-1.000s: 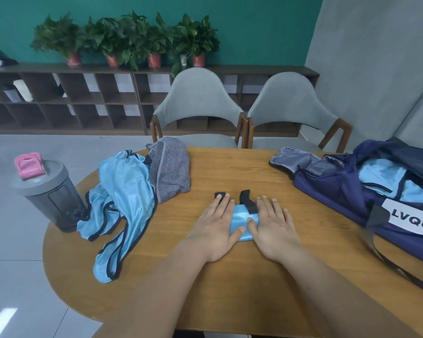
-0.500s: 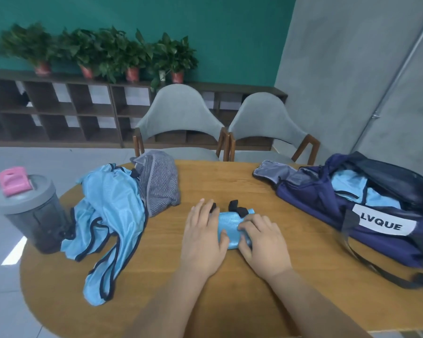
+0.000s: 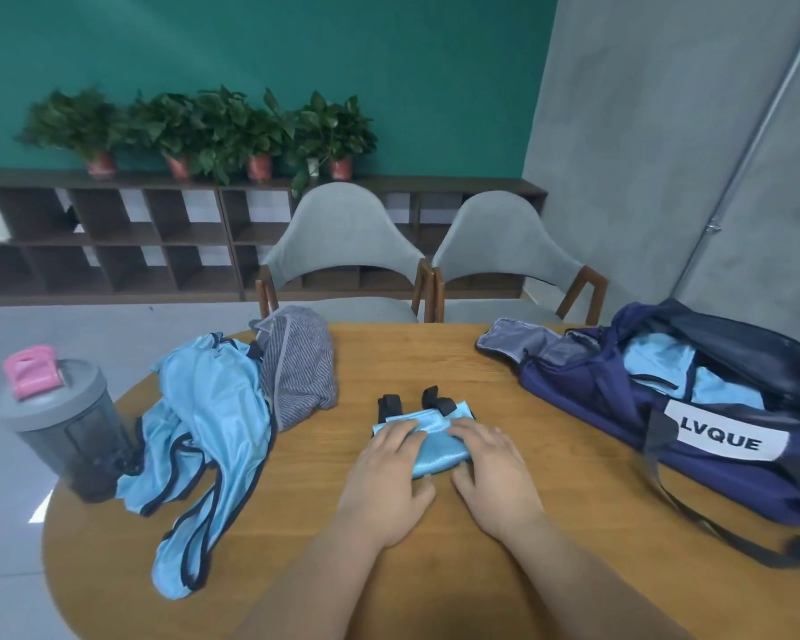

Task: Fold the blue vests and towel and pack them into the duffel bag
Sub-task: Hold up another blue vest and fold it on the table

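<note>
One head-worn wide-angle view: looks forward-down, close over table (image 3: 412, 358), duffel bag (image 3: 573, 385) right, chairs (image 3: 342, 233) beyond far edge.

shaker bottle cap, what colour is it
Pink. The cap tops the grey-lidded shaker bottle, head view.
</note>
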The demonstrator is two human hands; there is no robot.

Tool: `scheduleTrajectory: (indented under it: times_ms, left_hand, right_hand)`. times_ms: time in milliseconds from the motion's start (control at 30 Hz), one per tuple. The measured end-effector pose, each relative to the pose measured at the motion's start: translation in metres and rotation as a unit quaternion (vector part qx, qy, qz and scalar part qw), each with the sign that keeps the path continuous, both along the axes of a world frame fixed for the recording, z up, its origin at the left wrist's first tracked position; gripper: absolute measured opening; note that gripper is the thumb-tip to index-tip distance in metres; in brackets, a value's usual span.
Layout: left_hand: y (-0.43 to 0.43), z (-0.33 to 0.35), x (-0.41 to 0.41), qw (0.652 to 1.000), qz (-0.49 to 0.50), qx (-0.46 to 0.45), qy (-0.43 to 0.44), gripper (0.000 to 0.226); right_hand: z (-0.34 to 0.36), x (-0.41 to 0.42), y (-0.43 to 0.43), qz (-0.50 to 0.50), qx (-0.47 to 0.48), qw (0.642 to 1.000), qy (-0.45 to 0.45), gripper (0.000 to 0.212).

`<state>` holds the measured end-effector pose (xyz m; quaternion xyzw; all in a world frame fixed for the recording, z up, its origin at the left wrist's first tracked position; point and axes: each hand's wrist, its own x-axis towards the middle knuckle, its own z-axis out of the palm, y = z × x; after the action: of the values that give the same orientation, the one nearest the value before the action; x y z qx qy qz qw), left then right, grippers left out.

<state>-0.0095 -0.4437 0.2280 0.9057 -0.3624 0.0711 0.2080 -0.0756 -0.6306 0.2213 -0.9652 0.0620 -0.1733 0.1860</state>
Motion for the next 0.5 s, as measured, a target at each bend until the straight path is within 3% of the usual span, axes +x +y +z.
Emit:
scheduleTrajectory:
  times_ms: [133, 300, 400, 500]
  left_hand:
    - [-0.014, 0.019, -0.001, 0.997, 0.026, 0.076, -0.003, 0.067]
    - [-0.041, 0.057, -0.010, 0.981, 0.076, 0.173, -0.053, 0.025]
    - [-0.048, 0.076, -0.007, 0.992, 0.060, 0.111, 0.020, 0.011]
    - [-0.056, 0.100, -0.008, 0.976, 0.016, -0.029, 0.214, 0.011]
  right_hand:
    - [-0.002, 0.005, -0.004, -0.024, -0.014, 0.999, -0.034, 0.037]
    - [0.024, -0.001, -0.012, 0.001, -0.022, 0.997, -0.068, 0.025]
    - [0.054, -0.018, -0.033, 0.002, 0.128, 0.989, -0.073, 0.022]
    - [0.087, -0.040, -0.060, 0.022, 0.336, 0.940, -0.042, 0.033]
